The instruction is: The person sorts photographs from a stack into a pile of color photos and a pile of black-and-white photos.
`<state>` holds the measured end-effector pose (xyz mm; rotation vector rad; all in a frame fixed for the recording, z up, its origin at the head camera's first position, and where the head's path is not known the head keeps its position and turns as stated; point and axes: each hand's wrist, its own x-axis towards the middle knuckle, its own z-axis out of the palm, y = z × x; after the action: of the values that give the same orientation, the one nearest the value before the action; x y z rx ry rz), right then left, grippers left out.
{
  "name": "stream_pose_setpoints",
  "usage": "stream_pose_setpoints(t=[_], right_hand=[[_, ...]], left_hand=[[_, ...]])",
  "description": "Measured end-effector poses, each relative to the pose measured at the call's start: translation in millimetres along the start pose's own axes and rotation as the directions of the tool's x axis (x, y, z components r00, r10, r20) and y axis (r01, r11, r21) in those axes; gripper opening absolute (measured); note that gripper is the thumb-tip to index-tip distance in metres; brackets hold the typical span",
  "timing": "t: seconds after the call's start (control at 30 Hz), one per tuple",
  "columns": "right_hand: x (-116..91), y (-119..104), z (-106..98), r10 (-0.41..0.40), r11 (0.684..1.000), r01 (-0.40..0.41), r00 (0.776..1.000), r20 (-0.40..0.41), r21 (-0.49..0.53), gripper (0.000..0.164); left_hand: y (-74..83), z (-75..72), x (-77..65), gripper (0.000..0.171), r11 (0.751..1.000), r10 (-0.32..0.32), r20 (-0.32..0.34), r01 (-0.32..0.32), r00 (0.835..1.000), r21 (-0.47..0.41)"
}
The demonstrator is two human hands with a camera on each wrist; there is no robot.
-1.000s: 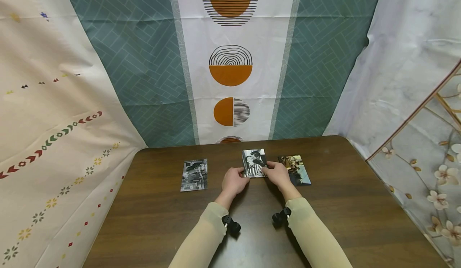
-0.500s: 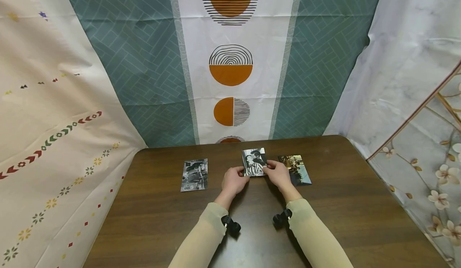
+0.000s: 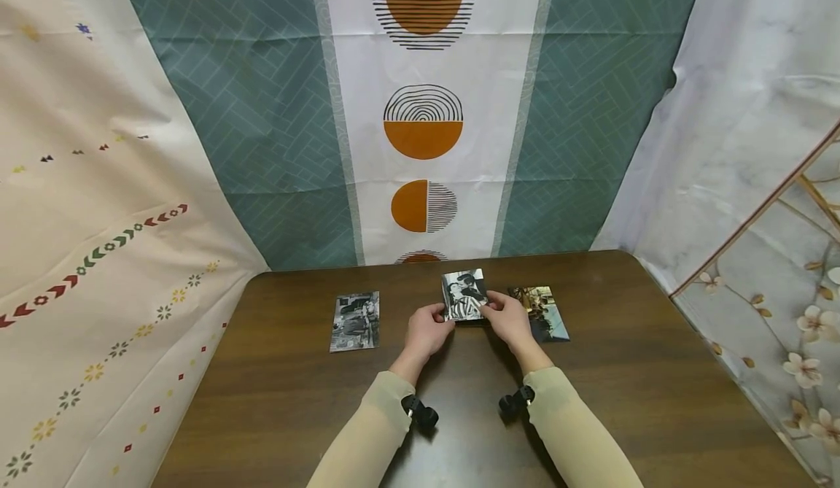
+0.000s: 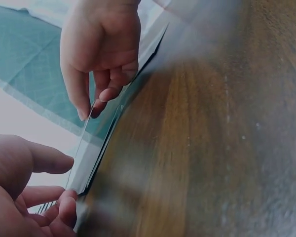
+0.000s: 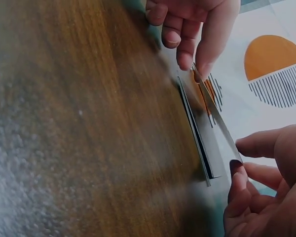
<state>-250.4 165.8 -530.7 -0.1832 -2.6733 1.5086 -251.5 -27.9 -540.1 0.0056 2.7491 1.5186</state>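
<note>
A black-and-white photo print (image 3: 464, 296) showing two people is held between both hands at the far middle of the table. My left hand (image 3: 426, 330) pinches its lower left edge with thumb and fingers. On the opposite side my right hand (image 3: 510, 320) pinches the lower right edge. Both wrist views show the print edge-on as a thin line, raised above a flat stack of prints (image 5: 197, 136) on the wood. From the head view that stack is mostly hidden under the held print.
Another black-and-white print (image 3: 355, 322) lies to the left on the brown wooden table (image 3: 275, 400). A colour print (image 3: 541, 313) lies right of my right hand, which overlaps its near left part. A patterned cloth (image 3: 423, 138) hangs behind the table's far edge.
The held print has risen slightly off the stack, its lower edge now a little higher. Both hands keep their pinch on its sides, and the outer prints lie as before.
</note>
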Motion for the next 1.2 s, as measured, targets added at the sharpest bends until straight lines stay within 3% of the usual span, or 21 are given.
stream_pose_setpoints(t=[0.2,0.8,1.2], right_hand=[[-2,1,0,0.006,1.000,-0.005,1.000,-0.014,0.028,0.050],[-3,0,3,0.008,0.999,-0.007,0.999,-0.033,0.040,0.049],[-9,-11,23,-0.048,0.997,0.050,0.998,-0.039,0.060,0.047]], left_hand=[[-0.7,-1.9,0.5,0.040,0.996,0.017,-0.030,-0.020,0.999,-0.092],[0.8,-10.7,-0.8,0.031,0.992,0.032,-0.064,-0.040,0.997,-0.123],[-12.9,-37.0,-3.9,0.032,0.993,0.034,-0.076,-0.042,0.997,-0.110]])
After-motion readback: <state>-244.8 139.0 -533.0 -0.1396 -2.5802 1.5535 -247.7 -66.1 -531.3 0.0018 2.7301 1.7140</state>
